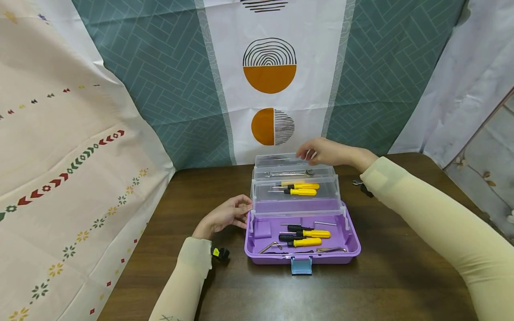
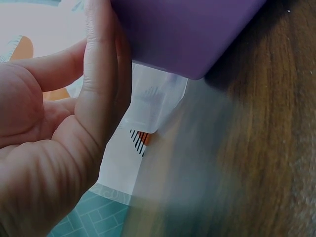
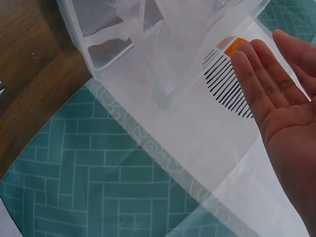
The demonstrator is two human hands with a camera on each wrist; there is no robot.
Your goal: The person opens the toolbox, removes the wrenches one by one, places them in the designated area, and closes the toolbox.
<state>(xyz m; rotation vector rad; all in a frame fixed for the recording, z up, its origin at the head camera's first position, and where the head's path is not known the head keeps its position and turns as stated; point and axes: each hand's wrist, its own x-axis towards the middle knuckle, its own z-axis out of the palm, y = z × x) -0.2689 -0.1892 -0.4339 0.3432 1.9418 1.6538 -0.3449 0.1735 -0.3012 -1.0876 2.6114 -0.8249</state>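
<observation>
In the head view, the purple toolbox (image 1: 353, 236) stands open on the bench (image 1: 385, 285), one blue latch (image 1: 301, 266) on its front. Inside its base lie two yellow-handled screwdrivers, two black handles (image 1: 295, 228) and small metal pieces; two more yellow-handled screwdrivers (image 1: 303, 192) and a wrench (image 1: 289, 174) sit in its raised clear trays (image 1: 265, 207). Your left hand (image 1: 225, 216) is at the toolbox's left side, your loosely bent right fingers above its top tray, holding nothing. Right of the toolbox, your sleeve (image 1: 417, 209) partly hides a metal tool end (image 1: 356, 182).

In the left wrist view, your extended left fingers lie along the toolbox's side without gripping.

In the right wrist view, your right hand (image 3: 281, 94) is relaxed beside the clear trays; you cannot tell whether they touch.
</observation>
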